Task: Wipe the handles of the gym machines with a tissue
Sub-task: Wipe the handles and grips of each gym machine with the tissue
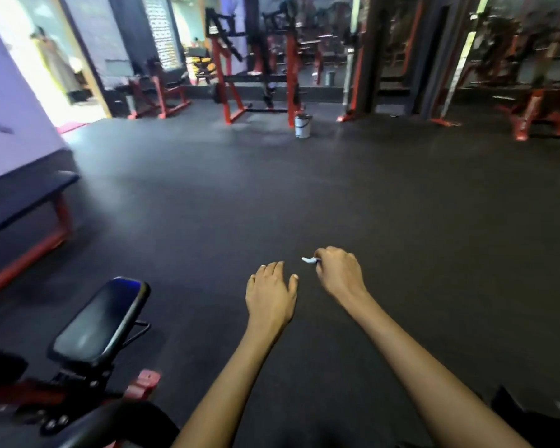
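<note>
Both bare arms reach forward over the dark rubber gym floor (304,195), hands in mid-air, touching no machine. Right hand (338,273) is curled, fingers clenched round a small white crumpled tissue (310,260); only a short tip of it sticks out to the left of the knuckles. Left hand (270,287) sits just beside it on the left, palm down, fingers relaxed and slightly spread, holding nothing. The two hands are near each other but apart.

Near left: black padded seat on a red-and-black machine frame (101,324), tilted, partly cut by the frame edge. Left, mid-distance: flat black bench with red legs (23,202) against a pale wall. Far centre: red-framed rack machines with black bars (256,63), blurry. A white bucket (303,125) stands on the floor just in front of them. Far right: more red machines (537,111), too blurred for detail. Far left: bright doorway (55,59).
</note>
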A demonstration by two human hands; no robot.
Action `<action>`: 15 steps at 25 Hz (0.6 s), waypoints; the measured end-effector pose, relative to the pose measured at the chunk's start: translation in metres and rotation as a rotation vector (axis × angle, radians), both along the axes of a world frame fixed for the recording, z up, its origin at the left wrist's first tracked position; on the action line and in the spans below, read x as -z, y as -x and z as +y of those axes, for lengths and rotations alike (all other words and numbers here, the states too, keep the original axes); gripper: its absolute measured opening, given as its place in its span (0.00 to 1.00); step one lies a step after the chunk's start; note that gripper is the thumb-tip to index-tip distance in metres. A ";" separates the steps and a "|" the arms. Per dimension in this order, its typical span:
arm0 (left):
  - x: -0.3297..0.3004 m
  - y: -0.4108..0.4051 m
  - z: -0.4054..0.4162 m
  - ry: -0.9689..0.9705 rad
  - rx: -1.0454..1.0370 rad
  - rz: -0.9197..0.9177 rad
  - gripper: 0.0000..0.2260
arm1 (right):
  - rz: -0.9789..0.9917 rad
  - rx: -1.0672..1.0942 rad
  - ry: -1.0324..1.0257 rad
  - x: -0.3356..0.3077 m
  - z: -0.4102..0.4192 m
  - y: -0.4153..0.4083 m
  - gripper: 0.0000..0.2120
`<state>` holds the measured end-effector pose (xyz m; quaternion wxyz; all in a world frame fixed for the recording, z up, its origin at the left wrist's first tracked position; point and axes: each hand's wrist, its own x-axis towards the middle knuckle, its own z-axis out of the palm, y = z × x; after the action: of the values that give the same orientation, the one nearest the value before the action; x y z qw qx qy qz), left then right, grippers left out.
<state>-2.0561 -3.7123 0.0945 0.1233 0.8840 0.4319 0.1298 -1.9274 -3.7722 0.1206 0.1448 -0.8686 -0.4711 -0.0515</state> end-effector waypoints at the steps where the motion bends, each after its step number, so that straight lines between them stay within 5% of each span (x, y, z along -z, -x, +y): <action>1: -0.002 -0.010 0.015 0.007 -0.048 -0.002 0.23 | 0.014 -0.061 0.004 -0.001 0.022 -0.012 0.12; 15: 0.008 0.001 0.234 0.065 -0.757 -0.036 0.23 | 0.115 -0.741 -0.017 0.011 0.334 -0.013 0.08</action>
<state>-2.0573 -3.4779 0.0862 0.1021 0.6549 0.7297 0.1678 -1.9145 -3.4380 0.1095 0.1871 -0.6393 -0.7443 0.0491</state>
